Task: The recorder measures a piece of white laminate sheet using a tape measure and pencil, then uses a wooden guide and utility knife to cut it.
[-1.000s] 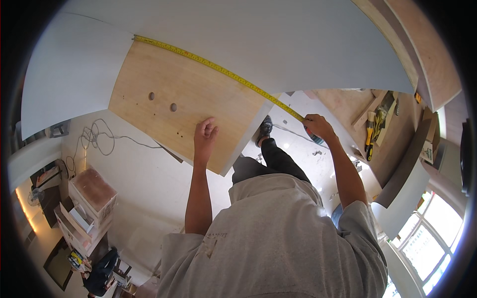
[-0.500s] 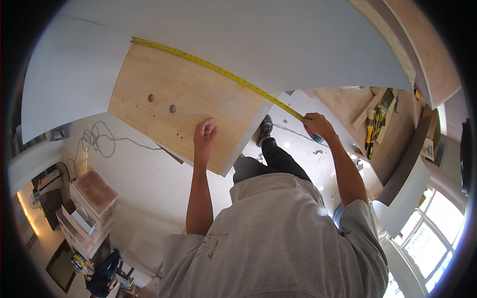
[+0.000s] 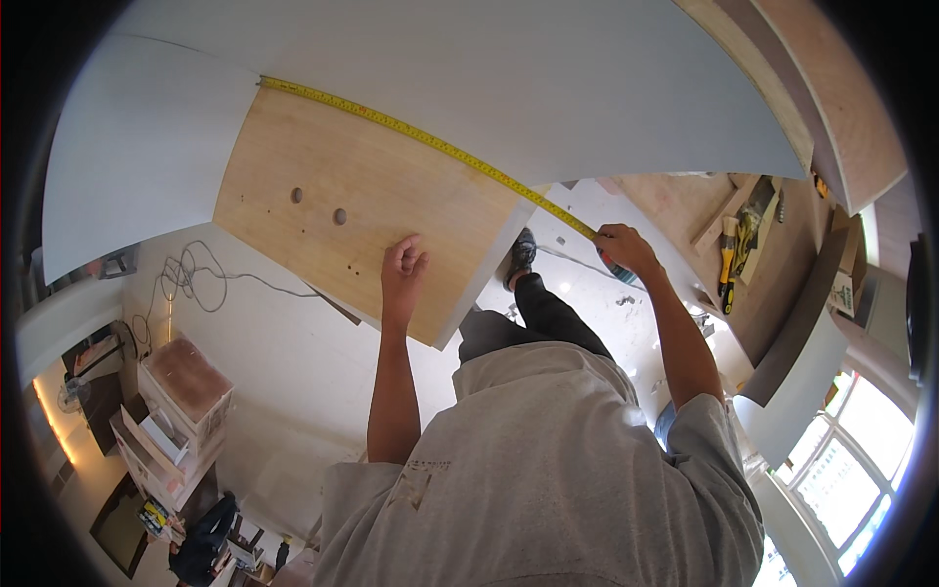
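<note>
A yellow tape measure blade (image 3: 430,140) runs from the far left corner of a pale wooden panel (image 3: 381,166) along its far edge and past its right end. My right hand (image 3: 629,249) is closed around the tape measure's case (image 3: 614,267), of which a red and dark green part shows below the fingers. Over the near right part of the panel is my left hand (image 3: 403,264), its fingers loosely curled and nothing visible in them. Whether it touches the wood I cannot tell. The panel has two round holes and several small dark ones.
Large grey-white boards (image 3: 391,59) lie beyond and left of the panel. At right, a wooden bench (image 3: 675,205) carries yellow-and-black handled tools (image 3: 730,256) and wood strips. A grey cable (image 3: 210,284) coils on the floor. A box-like cabinet (image 3: 186,386) stands lower left.
Both hands and the tape measure stay in nearly the same place. A small dark upright shape has come into sight near the lower left edge.
</note>
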{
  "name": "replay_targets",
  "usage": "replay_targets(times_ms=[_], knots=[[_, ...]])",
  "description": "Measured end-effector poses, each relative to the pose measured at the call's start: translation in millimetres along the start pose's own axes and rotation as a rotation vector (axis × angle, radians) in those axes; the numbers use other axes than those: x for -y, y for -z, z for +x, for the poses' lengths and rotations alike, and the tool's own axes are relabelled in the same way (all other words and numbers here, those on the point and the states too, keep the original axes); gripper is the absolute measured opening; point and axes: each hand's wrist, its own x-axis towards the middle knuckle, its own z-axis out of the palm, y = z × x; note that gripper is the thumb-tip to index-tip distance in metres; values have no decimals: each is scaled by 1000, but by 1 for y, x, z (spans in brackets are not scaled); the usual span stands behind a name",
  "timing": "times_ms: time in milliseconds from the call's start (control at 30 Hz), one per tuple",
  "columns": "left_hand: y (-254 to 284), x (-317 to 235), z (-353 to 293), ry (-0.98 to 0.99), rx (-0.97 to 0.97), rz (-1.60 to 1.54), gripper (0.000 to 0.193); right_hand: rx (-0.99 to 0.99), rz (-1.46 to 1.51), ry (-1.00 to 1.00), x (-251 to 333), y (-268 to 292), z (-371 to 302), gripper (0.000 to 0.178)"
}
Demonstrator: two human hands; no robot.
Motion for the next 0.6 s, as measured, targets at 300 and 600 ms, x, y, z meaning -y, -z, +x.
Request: replay_targets(times_ms=[300, 600], knots=[[1, 2, -1, -9, 1, 19, 38, 69, -2, -18, 2, 1, -2, 39], [4, 1, -1, -12, 5, 67, 38, 55, -15, -28, 3, -1, -4, 40]])
